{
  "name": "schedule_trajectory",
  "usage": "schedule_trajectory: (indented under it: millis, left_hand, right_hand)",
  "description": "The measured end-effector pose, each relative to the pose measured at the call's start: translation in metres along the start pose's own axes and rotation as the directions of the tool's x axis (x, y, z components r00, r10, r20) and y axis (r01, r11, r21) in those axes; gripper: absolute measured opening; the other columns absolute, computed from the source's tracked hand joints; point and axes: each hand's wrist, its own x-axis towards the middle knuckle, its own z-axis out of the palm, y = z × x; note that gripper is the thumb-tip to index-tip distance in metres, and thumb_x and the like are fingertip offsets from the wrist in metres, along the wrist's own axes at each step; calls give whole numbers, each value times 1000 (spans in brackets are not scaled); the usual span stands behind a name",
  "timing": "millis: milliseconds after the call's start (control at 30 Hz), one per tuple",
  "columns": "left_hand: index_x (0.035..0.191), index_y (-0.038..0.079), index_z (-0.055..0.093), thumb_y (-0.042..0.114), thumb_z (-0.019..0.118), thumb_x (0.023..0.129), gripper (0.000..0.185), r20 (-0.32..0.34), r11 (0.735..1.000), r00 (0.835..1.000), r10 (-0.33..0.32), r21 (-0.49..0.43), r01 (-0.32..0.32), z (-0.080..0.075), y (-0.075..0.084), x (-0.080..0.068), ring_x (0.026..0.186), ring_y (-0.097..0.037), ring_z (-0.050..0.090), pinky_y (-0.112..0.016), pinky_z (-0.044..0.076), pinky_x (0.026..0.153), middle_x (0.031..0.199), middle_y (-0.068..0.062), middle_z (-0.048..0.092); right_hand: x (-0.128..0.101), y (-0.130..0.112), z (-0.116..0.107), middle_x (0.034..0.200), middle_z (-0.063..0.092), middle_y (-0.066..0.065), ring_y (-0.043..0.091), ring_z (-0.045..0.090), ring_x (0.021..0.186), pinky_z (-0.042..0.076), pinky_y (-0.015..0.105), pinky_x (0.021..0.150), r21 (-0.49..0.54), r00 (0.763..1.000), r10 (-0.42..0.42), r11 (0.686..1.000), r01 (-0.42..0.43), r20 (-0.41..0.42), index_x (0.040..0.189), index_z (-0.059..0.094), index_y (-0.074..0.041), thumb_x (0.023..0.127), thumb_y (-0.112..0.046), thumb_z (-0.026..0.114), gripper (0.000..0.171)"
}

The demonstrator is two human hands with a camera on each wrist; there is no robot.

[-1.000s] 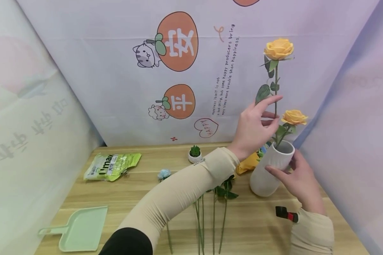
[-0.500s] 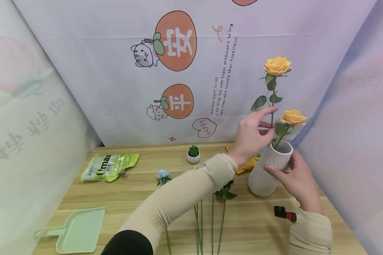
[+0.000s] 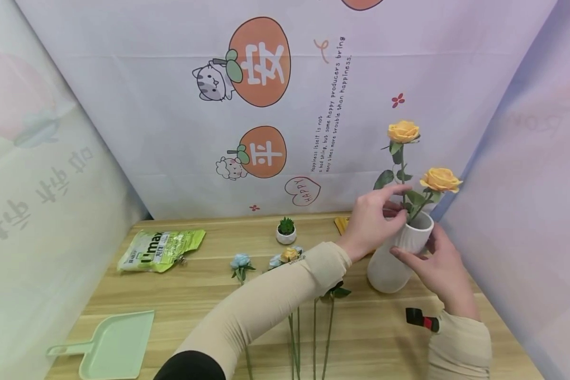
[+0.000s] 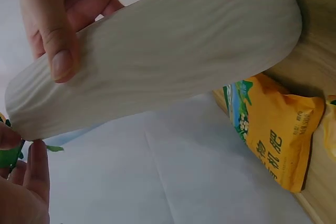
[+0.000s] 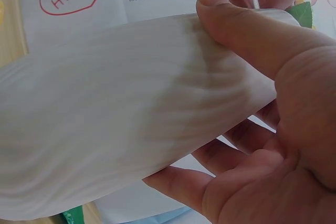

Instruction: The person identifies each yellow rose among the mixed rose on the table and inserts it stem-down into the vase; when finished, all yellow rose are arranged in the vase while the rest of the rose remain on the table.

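Note:
A white ribbed vase (image 3: 390, 270) leans to the right at the right side of the table. My right hand (image 3: 448, 272) grips its upper part, thumb on the front and fingers behind, as the right wrist view shows with the vase (image 5: 115, 114) across it. At the mouth, my left hand (image 3: 375, 219) pinches the stem of a yellow rose (image 3: 403, 132) that stands tall over the vase; its lower stem is hidden behind the fingers. Another yellow rose (image 3: 440, 180), shorter, stands in the vase and leans right. Green leaves show between the two stems.
Loose flowers lie mid-table under the left forearm, among them a blue one (image 3: 240, 260) and a yellow one (image 3: 290, 254). A potted succulent (image 3: 286, 230), a green Umax bag (image 3: 161, 250), a green dustpan (image 3: 119, 344) and a yellow bag (image 4: 281, 135) stand or lie around.
My left hand has come down toward the vase mouth, and the taller yellow rose has sunk with it. The right hand keeps its grip on the vase.

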Motion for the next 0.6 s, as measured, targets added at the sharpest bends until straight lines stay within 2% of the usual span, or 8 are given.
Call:
schedule_trajectory:
  millis: [267, 500, 600]
  left_hand:
    - [129, 2, 70, 6, 73, 100, 29, 27, 999, 999, 36, 37, -37, -3, -3, -10, 98, 3, 70, -7, 54, 87, 129, -9, 69]
    - [122, 2, 72, 6, 76, 99, 24, 2, 999, 999, 44, -9, -44, -3, -7, -17, 101, 2, 71, -10, 57, 85, 123, -9, 71]
    - [124, 1, 73, 7, 77, 99, 26, -9, 998, 1000, 15, -54, -15, -4, -9, -20, 100, 5, 70, -11, 58, 84, 124, -8, 71]
  right_hand:
    - [1, 0, 0, 159, 47, 24, 52, 50, 140, 48, 6, 81, 5, 1000, -8, 1000, 8, 2, 168, 28, -7, 93, -34, 88, 99]
    - [1, 0, 1, 156, 49, 27, 53, 50, 140, 47, 5, 80, -4, 1000, 2, 1000, -2, -2, 166, 29, -5, 94, -35, 87, 97]
    - [0, -2, 1, 162, 41, 29, 57, 47, 142, 62, 25, 90, -13, 1000, 29, 999, -29, 2, 169, 24, -7, 95, -38, 86, 102]
